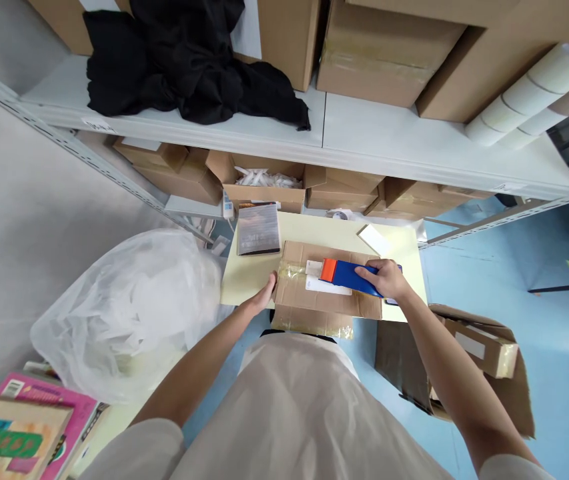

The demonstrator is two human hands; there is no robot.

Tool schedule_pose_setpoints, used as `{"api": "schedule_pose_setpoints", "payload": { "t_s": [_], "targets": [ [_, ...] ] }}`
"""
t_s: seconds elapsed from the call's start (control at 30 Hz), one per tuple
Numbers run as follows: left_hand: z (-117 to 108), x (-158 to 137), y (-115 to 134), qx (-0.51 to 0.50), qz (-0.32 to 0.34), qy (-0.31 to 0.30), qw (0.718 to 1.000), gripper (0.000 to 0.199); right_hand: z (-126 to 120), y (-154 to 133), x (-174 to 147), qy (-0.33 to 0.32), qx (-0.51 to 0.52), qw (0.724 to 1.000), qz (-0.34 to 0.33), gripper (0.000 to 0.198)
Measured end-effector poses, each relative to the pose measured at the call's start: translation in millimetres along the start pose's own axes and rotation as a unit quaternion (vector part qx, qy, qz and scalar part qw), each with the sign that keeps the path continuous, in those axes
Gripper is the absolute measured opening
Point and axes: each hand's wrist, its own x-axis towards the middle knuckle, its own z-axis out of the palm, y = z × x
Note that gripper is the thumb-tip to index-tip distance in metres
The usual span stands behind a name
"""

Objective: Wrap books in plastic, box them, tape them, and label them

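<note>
A flat cardboard box (297, 300) lies on the pale yellow table, with clear tape at its left end and white labels (321, 285) on top. My left hand (266, 292) grips the box's left side, its fingers partly hidden. In my right hand (387, 277) is a blue scraper (351, 275) with an orange end. That end is over the labels; whether it presses on them I cannot tell. Part of a dark object, perhaps a phone, shows beside my right hand.
On the table (314, 230) are a plastic-wrapped book (259, 229) and a white card (374, 239). Behind stands a shelf (284, 148) with boxes. A large plastic bag (129, 307) is at left, books (19, 427) below it. An open carton (404, 360) sits at right.
</note>
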Motion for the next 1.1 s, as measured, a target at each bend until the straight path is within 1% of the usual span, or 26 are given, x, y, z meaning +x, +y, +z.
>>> {"api": "schedule_pose_setpoints", "payload": {
  "t_s": [0.07, 0.1, 0.13, 0.17, 0.2, 0.27, 0.3, 0.33, 0.4, 0.5, 0.6, 0.67, 0.77, 0.87, 0.93, 1.0, 1.07, 1.1],
  "targets": [
    [-13.3, -3.4, 13.1, 0.113, 0.041, -0.005, 0.993, 0.095, -0.5, 1.0, 1.6, -0.009, 0.003, 1.0, -0.001, 0.053],
    [-18.5, -2.4, 23.5, 0.185, 0.08, -0.018, 0.979, 0.109, -1.0, 1.4, 2.4, -0.012, 0.004, 1.0, -0.001, 0.054],
    [-21.2, 0.5, 35.6, 0.262, 0.129, -0.046, 0.955, 0.125, -1.8, 1.7, 3.2, -0.016, 0.006, 1.0, -0.002, 0.054],
    [-21.1, 4.9, 48.2, 0.338, 0.172, -0.079, 0.922, 0.141, -2.8, 1.7, 3.8, -0.02, 0.008, 1.0, -0.002, 0.055],
    [-18.2, 10.3, 59.9, 0.401, 0.206, -0.103, 0.887, 0.149, -4.0, 1.5, 4.4, -0.025, 0.009, 1.0, -0.002, 0.055],
    [-7.5, 21.6, 76.4, 0.482, 0.235, -0.158, 0.829, 0.152, -6.7, -0.2, 5.1, -0.038, 0.011, 0.999, 0.0, 0.055],
    [-1.6, 26.1, 80.1, 0.506, 0.237, -0.178, 0.81, 0.153, -8.0, -1.8, 5.4, -0.045, 0.013, 0.999, 0.001, 0.055],
    [3.4, 29.5, 80.9, 0.522, 0.233, -0.191, 0.798, 0.153, -9.2, -3.7, 5.8, -0.052, 0.015, 0.999, 0.0, 0.056],
    [9.0, 32.3, 76.9, 0.538, 0.219, -0.194, 0.791, 0.156, -11.4, -8.1, 6.9, -0.065, 0.014, 0.998, -0.004, 0.056],
    [8.4, 30.8, 69.7, 0.551, 0.207, -0.18, 0.788, 0.159, -16.9, -10.5, 9.6, -0.076, 0.0, 0.997, -0.012, 0.058],
    [7.5, 28.8, 71.1, 0.569, 0.191, -0.182, 0.779, 0.157, -31.0, 5.1, 8.9, -0.084, -0.014, 0.996, -0.016, 0.058],
    [9.9, 28.2, 75.3, 0.58, 0.18, -0.18, 0.774, 0.155, -46.1, 30.0, 3.6, -0.097, -0.018, 0.995, -0.007, 0.057],
    [15.0, 28.0, 82.5, 0.589, 0.17, -0.176, 0.77, 0.154, -70.0, 83.0, -10.8, -0.106, -0.017, 0.994, 0.03, 0.055],
    [17.1, 27.6, 89.1, 0.598, 0.159, -0.18, 0.765, 0.151, -81.3, 134.8, -25.4, -0.103, 0.001, 0.992, 0.071, 0.054],
    [16.9, 26.2, 92.4, 0.608, 0.149, -0.183, 0.758, 0.149, -78.0, 158.6, -30.6, -0.099, 0.027, 0.991, 0.081, 0.054],
    [19.4, 23.2, 94.4, 0.616, 0.145, -0.184, 0.752, 0.147, -69.0, 172.4, -31.2, -0.09, 0.054, 0.992, 0.076, 0.054],
    [30.4, 19.3, 95.0, 0.619, 0.15, -0.187, 0.748, 0.142, -59.1, 179.1, -28.7, -0.082, 0.073, 0.992, 0.062, 0.053],
    [40.6, 17.7, 94.8, 0.618, 0.155, -0.193, 0.746, 0.139, -55.1, 181.1, -27.1, -0.083, 0.08, 0.992, 0.054, 0.052]
  ]
}}
